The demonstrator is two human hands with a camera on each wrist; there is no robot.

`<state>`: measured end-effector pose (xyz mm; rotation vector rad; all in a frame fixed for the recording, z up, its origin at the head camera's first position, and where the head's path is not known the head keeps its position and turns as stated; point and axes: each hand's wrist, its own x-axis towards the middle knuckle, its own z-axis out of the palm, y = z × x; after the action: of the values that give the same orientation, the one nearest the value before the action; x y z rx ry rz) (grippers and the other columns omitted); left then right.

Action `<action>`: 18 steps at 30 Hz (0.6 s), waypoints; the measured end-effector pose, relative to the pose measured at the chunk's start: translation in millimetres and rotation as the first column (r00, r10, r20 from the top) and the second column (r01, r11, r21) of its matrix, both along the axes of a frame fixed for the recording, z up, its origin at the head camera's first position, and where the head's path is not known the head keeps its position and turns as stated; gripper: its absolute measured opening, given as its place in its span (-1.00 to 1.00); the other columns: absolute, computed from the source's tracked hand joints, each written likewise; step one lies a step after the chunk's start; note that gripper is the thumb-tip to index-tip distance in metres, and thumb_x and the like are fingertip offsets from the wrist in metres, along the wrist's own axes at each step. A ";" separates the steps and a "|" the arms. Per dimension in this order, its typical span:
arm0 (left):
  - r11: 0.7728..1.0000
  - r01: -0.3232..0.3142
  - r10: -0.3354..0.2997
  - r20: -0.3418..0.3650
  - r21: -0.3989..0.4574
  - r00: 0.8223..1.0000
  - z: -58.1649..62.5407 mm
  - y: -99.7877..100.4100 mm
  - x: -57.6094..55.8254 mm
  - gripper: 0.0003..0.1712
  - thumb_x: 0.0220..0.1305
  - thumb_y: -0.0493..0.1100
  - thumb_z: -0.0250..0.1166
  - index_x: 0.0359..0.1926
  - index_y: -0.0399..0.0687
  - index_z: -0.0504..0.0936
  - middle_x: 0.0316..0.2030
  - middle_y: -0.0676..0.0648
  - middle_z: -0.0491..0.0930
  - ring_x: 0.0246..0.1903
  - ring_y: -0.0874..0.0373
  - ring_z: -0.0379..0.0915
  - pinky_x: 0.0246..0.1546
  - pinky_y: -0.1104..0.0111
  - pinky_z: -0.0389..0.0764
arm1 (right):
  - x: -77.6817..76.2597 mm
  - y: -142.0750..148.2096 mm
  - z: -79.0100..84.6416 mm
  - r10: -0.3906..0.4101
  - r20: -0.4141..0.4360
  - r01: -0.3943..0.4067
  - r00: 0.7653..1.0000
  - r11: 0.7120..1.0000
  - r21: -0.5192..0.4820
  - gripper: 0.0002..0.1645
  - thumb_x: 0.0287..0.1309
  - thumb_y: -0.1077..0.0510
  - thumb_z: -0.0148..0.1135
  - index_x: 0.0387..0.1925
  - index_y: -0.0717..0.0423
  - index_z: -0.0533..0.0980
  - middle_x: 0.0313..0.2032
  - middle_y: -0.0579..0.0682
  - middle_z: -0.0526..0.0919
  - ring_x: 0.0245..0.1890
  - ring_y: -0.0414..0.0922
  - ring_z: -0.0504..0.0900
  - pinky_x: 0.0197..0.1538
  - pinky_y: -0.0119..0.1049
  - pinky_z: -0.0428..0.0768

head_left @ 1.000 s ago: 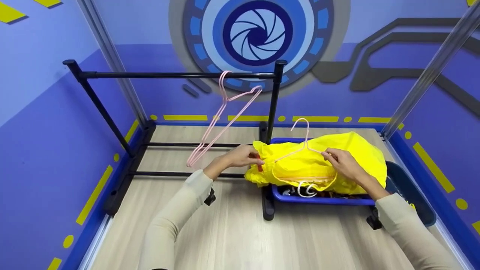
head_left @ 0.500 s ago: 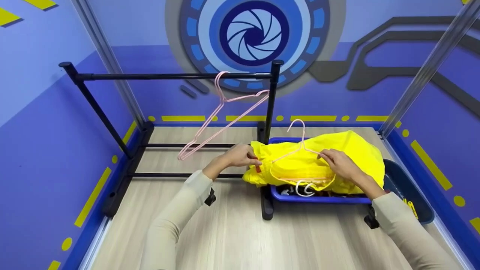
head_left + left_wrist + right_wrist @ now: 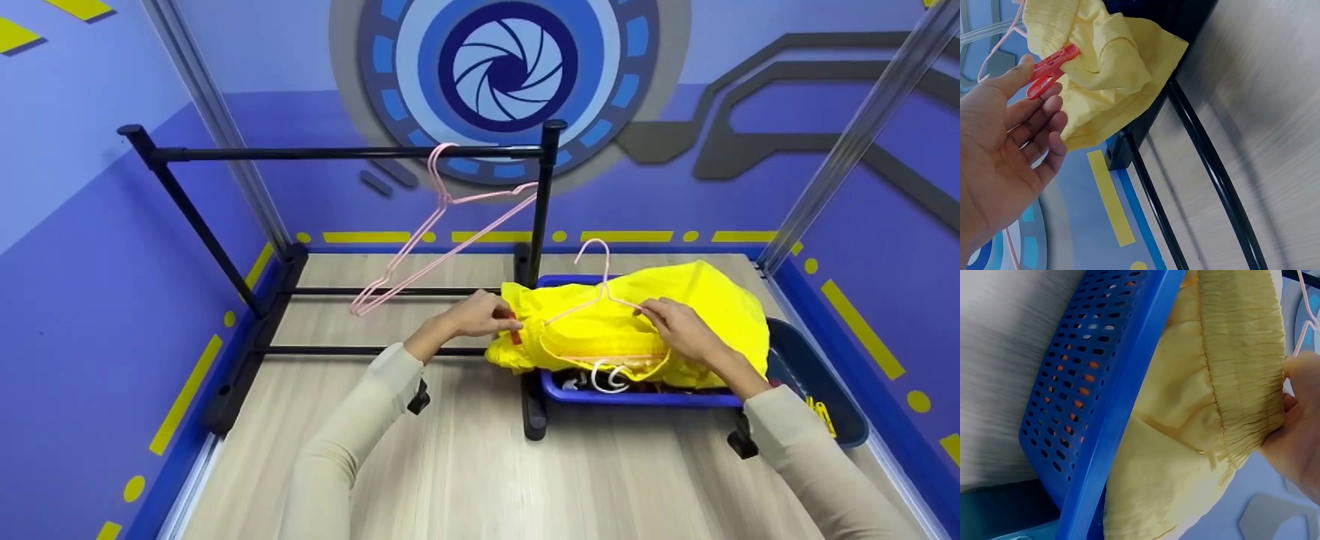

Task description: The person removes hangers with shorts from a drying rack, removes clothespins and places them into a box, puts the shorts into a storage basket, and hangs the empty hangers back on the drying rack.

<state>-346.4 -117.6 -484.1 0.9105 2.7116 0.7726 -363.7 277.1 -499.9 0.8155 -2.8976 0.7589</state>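
Observation:
A yellow garment with a gathered elastic waistband [image 3: 697, 300] lies across the blue basket [image 3: 645, 401]. A pink hanger [image 3: 606, 274] rests against its waistband, hook pointing up. At the garment's left end, my left hand [image 3: 480, 313] pinches a red clothespin [image 3: 1053, 67] between thumb and index finger. The clothespin's tip is on the yellow cloth near the waistband, and the other fingers are loosely curled below. My right hand [image 3: 679, 326] pinches the waistband together with the hanger's right arm; its fingertips are partly hidden in the right wrist view.
Two pink hangers [image 3: 442, 202] hang on the black clothes rack [image 3: 337, 154] at the left. White hooks [image 3: 609, 377] stick out at the basket's front. A dark bin [image 3: 787, 360] with yellow clothespins [image 3: 821, 416] stands at the right. Walls surround the floor.
The hangers on the rack have swung, their lower ends moving left and slightly up. Both hands keep their hold on the clothespin and waistband almost unmoved; the head view has shifted slightly.

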 end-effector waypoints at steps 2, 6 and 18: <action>1.000 0.016 -0.016 0.058 -0.005 0.998 -2.3 -1.6 0.2 -0.63 0.39 0.03 0.34 -0.21 -0.24 0.76 -0.30 -0.20 0.76 -0.46 0.26 0.41 -0.38 0.53 0.40 | 1.8 -1.0 1.6 -0.007 -0.024 0.007 1.000 1.000 -0.003 -0.68 0.54 0.20 0.00 0.05 0.24 0.63 -0.16 0.18 0.70 -0.33 -0.07 0.51 -0.26 -0.28 0.47; 0.996 0.083 -0.079 0.130 -0.028 0.988 -8.6 -5.9 1.5 -0.74 0.35 -0.17 0.36 -0.36 -0.34 0.68 -0.49 -0.10 0.64 -0.50 0.31 0.31 -0.43 0.58 0.32 | 4.3 -4.3 6.7 -0.041 -0.070 0.042 0.997 0.999 0.004 -0.72 0.48 0.25 0.10 0.05 0.27 0.65 -0.15 0.22 0.72 -0.28 0.01 0.63 -0.22 -0.19 0.60; 0.993 0.006 -0.008 0.017 0.117 1.000 -34.9 -11.7 14.5 -0.77 0.36 -0.26 0.32 -0.42 -0.33 0.72 -0.58 0.00 0.54 -0.56 0.30 0.21 -0.45 0.53 0.24 | 9.3 -57.8 32.9 -0.045 -0.582 0.160 0.812 0.976 0.147 -0.94 0.13 0.30 0.34 -0.41 0.24 0.67 -0.45 0.20 0.69 -0.42 0.21 0.67 -0.35 0.11 0.60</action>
<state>-331.9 -129.2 -519.0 0.9323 2.6712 0.9414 -354.4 219.3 -467.0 0.7314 -2.4460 0.1670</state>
